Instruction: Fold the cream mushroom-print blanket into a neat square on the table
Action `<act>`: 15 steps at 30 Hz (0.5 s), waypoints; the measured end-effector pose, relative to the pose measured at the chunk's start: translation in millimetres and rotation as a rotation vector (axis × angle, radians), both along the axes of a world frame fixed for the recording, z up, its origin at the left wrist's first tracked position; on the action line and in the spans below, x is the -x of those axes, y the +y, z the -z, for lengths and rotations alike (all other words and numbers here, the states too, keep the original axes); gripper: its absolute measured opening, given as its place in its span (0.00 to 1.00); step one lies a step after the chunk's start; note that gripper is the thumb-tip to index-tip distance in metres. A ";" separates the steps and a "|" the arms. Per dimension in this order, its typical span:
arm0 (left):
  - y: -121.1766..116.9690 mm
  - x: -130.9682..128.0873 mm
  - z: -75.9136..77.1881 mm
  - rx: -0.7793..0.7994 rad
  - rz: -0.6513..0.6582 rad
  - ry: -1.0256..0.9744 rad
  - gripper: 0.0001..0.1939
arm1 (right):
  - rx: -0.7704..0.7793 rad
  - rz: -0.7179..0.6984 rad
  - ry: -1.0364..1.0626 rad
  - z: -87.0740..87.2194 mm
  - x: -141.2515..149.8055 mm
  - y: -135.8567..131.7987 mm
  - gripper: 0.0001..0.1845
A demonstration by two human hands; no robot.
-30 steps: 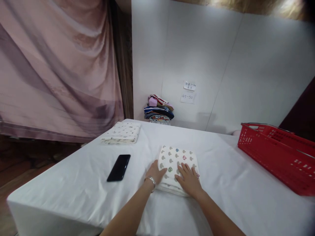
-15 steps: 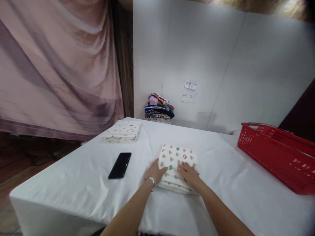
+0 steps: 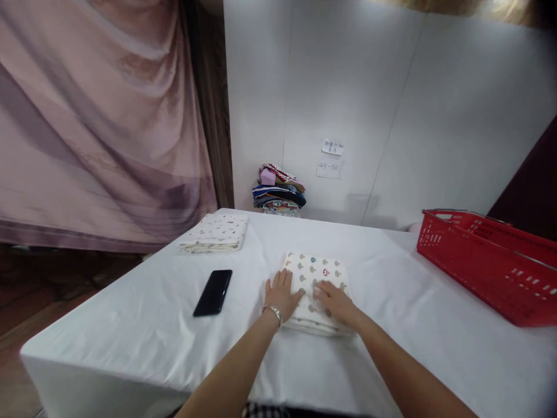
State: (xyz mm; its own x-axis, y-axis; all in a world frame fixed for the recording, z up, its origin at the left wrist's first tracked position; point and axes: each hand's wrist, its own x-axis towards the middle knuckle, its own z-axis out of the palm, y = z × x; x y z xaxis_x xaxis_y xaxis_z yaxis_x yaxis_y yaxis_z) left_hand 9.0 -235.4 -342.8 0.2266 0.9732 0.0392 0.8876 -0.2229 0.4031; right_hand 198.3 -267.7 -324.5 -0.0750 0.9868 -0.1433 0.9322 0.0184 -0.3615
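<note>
Head view: hands (image 3: pixel 310 296) press folded cloth (image 3: pixel 317 277); red basket (image 3: pixel 478 264) nearby.

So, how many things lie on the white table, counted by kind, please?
Folded patterned cloths: 2, one under both hands and one at the far left corner
Black phone: 1
Red basket: 1
Pile of coloured clothes by the wall: 1
Total: 5

Basket (image 3: pixel 487 264) cut by right edge; note (image 3: pixel 329 167) illegible.
</note>
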 end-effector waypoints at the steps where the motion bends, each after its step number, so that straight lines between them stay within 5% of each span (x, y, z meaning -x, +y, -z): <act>1: 1.2 1.2 4.3 0.054 0.012 -0.009 0.35 | -0.045 0.020 -0.017 -3.4 -4.8 4.1 0.30; 4: 4.2 6.4 14.4 0.141 0.012 -0.047 0.36 | -0.162 0.074 -0.130 -1.6 -22.2 12.1 0.28; 7: 5.6 8.3 17.1 0.139 0.017 -0.062 0.36 | -0.099 0.118 -0.116 13.3 -35.7 13.6 0.29; 15: 6.3 7.9 16.5 0.134 0.029 -0.065 0.35 | -0.137 0.329 0.471 26.9 -50.4 11.8 0.31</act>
State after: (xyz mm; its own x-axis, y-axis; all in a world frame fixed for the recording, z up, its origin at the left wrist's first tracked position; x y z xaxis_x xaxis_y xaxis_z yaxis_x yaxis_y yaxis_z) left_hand 1.1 -229.1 -359.3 0.2562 0.9637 -0.0755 0.8526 -0.1885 0.4873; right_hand 248.7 -255.9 -351.4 0.2138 0.9761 -0.0384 0.6365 -0.1691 -0.7525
